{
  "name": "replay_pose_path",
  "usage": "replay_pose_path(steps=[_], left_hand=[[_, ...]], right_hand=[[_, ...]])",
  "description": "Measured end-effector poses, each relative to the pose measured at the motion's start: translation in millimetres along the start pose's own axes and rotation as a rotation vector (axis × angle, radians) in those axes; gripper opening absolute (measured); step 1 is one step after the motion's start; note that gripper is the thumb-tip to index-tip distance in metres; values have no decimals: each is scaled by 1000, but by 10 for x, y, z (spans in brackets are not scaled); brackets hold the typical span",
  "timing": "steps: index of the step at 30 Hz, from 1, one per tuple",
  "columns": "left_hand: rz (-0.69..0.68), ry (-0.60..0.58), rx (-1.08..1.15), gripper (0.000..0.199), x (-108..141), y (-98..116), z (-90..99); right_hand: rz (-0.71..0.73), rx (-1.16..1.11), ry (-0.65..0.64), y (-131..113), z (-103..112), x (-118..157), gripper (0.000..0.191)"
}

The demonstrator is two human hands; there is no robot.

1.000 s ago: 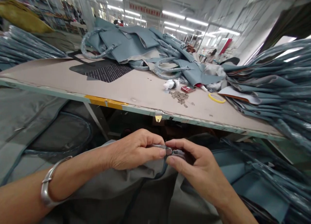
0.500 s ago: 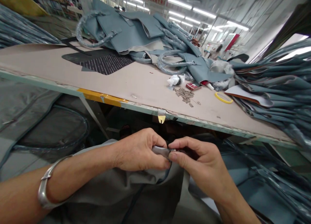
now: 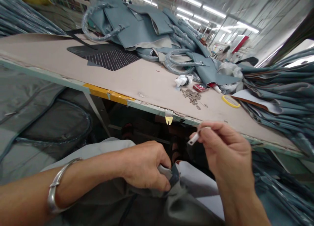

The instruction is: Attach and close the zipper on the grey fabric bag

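While the left hand (image 3: pixel 147 165) pinches a folded edge of gray cloth (image 3: pixel 103 203) between thumb and curled fingers, the right hand (image 3: pixel 228 150) is raised just in front of the table's near edge, thumb and fingertips closed on a small metal tab (image 3: pixel 193 140). The tab is pale and slim, with a hole near its free end, and it points down and toward the left hand; the two hands are apart. The cloth spreads below the left hand and forearm, short of the table, and a white sheet (image 3: pixel 196 177) shows between the wrists. A silver bracelet (image 3: pixel 54 191) circles the left wrist.

Beyond the hands stretches a long beige table (image 3: pixel 152 85) with a pale green rim. Yellow tape (image 3: pixel 108 93) covers part of its near edge, and a yellow-tipped clip (image 3: pixel 168 117) hangs from that edge, right of the tape. Behind the clip, toward the right end, lies a loose heap of small metal pieces (image 3: pixel 190 96), with a red box (image 3: pixel 200 87) just behind and a yellow ring (image 3: pixel 230 101) to the right. Blue bags (image 3: pixel 137 26) are piled along the far edge; stacked blue pieces (image 3: pixel 282 88) crowd the right end.
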State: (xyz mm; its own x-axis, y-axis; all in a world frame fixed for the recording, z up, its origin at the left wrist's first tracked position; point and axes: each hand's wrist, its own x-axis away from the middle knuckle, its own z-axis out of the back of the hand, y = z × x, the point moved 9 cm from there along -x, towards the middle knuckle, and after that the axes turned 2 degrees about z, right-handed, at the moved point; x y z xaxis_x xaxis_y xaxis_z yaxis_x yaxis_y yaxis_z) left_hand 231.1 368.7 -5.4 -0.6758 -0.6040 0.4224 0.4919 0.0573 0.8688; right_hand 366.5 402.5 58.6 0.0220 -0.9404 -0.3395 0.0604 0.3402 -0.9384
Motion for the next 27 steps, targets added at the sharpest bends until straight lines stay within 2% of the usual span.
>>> replay_pose_path(steps=[2,5,10,14,16,20,27], left_hand=[[-9,17,31,14,12,-25,-6],[-14,61,148,19,29,-84,54],[-22,18,226,16,53,-137,72],[-15,16,250,19,56,-162,88],[-9,21,246,19,60,-177,101],[-7,32,253,19,81,-220,125],[-19,56,278,23,120,-293,172]], right_hand=[[-14,-72,-17,10,15,-57,7],[-13,46,-126,49,-90,-53,11],[144,416,-157,26,-149,27,13],[218,536,-208,67,-182,56,9],[306,582,-227,42,-235,64,7],[510,628,-211,-70,-365,70,7],[508,628,-152,-60,-435,42,8]])
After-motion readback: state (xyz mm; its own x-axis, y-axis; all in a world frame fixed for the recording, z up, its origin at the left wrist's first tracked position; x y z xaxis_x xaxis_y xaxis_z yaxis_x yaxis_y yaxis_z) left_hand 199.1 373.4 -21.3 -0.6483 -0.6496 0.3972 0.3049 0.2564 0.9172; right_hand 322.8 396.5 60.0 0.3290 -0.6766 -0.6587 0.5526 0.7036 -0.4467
